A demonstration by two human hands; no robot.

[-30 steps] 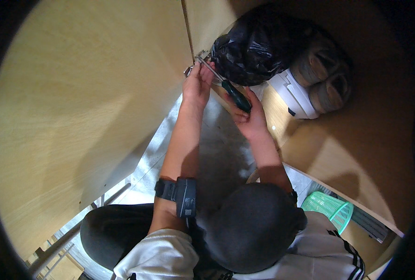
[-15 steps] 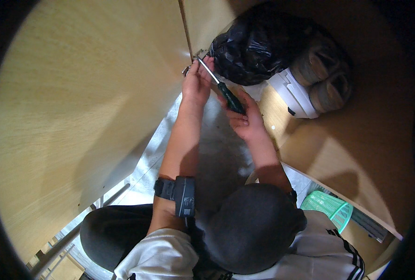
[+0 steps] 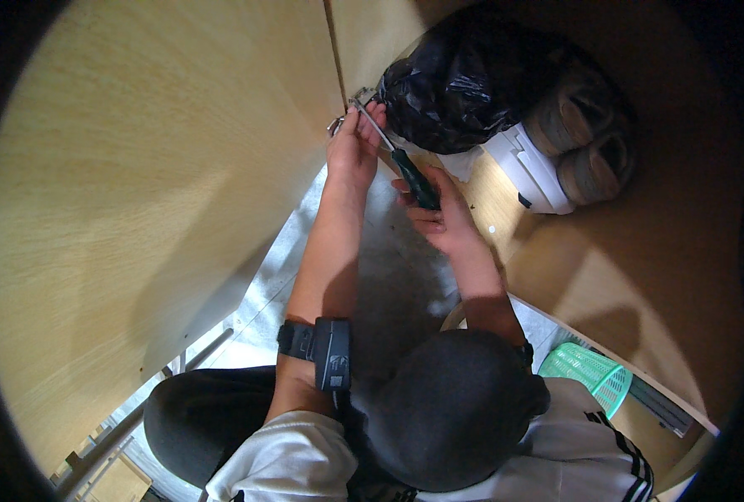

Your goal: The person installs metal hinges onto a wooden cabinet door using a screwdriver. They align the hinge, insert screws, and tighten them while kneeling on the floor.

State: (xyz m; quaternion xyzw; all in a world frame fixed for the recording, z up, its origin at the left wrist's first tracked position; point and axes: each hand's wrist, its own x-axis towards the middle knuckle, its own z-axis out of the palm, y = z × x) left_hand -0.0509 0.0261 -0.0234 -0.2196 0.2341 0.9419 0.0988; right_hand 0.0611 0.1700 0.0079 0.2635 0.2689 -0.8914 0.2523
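My left hand (image 3: 354,146) reaches up to a metal hinge (image 3: 365,94) at the cabinet's inner corner, fingers curled at it beside the screwdriver's tip. A screwdriver with a dark green handle (image 3: 415,181) and a steel shaft points up-left to that hinge. Its handle is gripped in my right hand (image 3: 435,213), lower and to the right. A crumpled black plastic bag (image 3: 460,84) sits just right of the hinge, close to my left fingertips. Exactly what my left fingertips pinch is small and partly hidden.
A large wooden panel (image 3: 138,167) stands on the left. Shoes (image 3: 585,180) and a white object (image 3: 531,171) rest in the wooden compartment (image 3: 598,259) to the right. A green mesh basket (image 3: 581,368) lies lower right, and metal tubing (image 3: 117,431) runs at the lower left.
My right hand and the screwdriver handle have shifted slightly up and to the left since a second ago. My left hand stays at the hinge, with only slight movement of its fingers.
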